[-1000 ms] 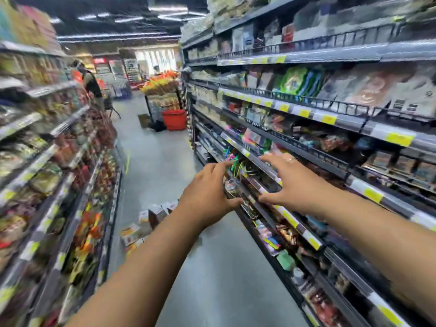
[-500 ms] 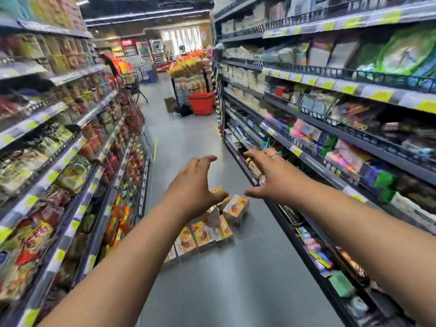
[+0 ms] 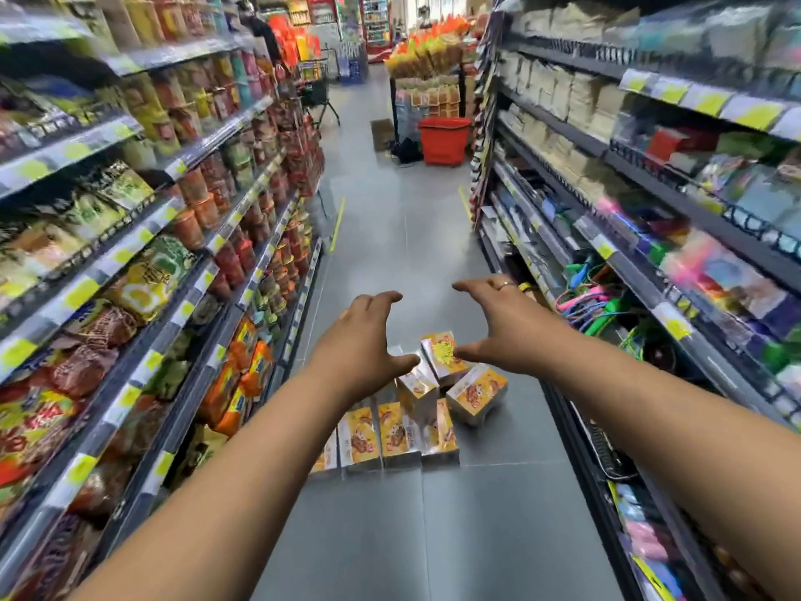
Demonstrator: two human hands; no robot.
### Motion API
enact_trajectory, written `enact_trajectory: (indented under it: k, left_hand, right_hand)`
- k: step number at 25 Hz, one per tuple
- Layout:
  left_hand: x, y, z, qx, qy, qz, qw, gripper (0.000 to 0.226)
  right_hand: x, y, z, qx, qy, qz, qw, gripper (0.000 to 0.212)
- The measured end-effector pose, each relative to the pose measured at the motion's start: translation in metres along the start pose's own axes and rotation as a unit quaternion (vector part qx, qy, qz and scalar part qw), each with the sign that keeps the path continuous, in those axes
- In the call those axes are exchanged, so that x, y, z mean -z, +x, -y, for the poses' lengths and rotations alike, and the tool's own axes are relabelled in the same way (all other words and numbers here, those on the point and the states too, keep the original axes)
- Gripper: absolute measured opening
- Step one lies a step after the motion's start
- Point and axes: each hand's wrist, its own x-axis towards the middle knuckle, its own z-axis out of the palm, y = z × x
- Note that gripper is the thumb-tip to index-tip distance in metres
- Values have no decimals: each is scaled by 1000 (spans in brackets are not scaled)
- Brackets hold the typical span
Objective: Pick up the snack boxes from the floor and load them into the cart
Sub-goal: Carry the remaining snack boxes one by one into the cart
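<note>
**A:** What has shifted in the past second?

**B:** The view has swung off the dark metal shelving [image 3: 650, 271] to the right of the hands and down onto the grey tiled floor [image 3: 433, 535]. The yellow-and-orange glossy cardboard snack boxes [image 3: 403, 431] now lie just below and between the two hands.

**A:** And the hands themselves?

**B:** The left hand [image 3: 364, 340] and the right hand [image 3: 507, 323] both reach forward with fingers spread and slightly hooked, thumbs turned inward. Neither holds anything or touches a box.

**A:** So where does the task stand?

**B:** I'd say the reach is only beginning. No box is lifted, and I can't pick out a cart near either hand.

**A:** How will the boxes handle?

**B:** They're rectangular with crisp edges and a shiny wrap. A neat row stands side by side nearest the wrists, and three lie tumbled at angles under the fingertips. The flat, stiff faces should take a two-palm squeeze, though the slick surface might slip.
</note>
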Motion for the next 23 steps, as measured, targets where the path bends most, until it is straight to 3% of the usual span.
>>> enact_trajectory:
  k: [6,11,19,23]
  left_hand:
    - [-28,99,73,102,-18,18,994,85]
    - [-71,189,163,132,-27,64,989,85]
    - [-183,346,284,78,-17,235,969,80]
    - [-270,403,320,62,-5,274,960,81]
  right_hand:
    - [-38,154,-9,46,3,74,996,86]
    - [-112,275,-11,26,2,125,992,87]
    - [-250,430,-63,-141,35,191,971,89]
    - [-341,471,-109,-214,64,214,951,93]
